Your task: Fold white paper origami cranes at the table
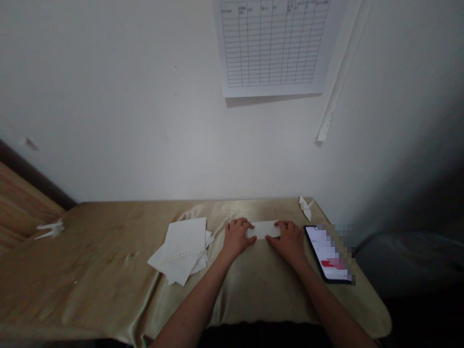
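A narrow strip of folded white paper lies across the cloth near the middle of the table. My left hand grips its left end, thumb at the near edge and fingers at the far edge. At the right end my right hand pinches it in the same way. A loose stack of white paper sheets sits to the left of my left hand. Just right of my right hand lies a phone with a lit screen, partly blurred out.
A folded paper crane stands at the back right corner, and another white folded paper figure at the far left. Gold cloth with wrinkles covers the table. Behind it rises a wall bearing a printed chart.
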`<state>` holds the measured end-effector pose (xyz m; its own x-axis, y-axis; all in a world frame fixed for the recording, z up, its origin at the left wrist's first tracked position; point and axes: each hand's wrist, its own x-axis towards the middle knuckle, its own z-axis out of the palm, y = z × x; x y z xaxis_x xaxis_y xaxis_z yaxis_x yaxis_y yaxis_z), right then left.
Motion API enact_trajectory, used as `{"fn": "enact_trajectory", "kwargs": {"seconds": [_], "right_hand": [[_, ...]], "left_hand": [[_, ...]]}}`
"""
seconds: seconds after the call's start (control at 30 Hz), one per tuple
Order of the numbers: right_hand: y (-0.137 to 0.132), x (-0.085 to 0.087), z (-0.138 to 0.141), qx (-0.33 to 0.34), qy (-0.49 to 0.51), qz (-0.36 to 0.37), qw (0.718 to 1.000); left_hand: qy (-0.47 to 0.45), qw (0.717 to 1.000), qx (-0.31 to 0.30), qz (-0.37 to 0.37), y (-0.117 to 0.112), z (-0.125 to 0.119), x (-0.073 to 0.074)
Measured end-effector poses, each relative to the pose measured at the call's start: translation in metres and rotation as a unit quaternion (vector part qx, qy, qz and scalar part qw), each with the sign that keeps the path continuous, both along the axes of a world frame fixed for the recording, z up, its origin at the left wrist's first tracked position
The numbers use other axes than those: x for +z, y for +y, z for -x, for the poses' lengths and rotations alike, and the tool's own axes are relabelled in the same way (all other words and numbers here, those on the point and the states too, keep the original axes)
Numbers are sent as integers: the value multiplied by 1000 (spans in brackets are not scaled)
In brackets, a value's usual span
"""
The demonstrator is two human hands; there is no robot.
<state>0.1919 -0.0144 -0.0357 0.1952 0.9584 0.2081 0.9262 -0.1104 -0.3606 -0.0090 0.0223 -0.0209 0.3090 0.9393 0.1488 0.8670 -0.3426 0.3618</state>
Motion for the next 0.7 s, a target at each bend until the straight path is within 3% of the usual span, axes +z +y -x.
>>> {"fn": "enact_trajectory", "kwargs": {"seconds": [0.3,0.7], "right_hand": [[4,-3,-18,33,21,8,999],[8,-5,-34,88,52,44,994]], "left_hand": [[-16,996,-69,44,14,25,-1],[-14,993,-107,47,17,34,-1]]}}
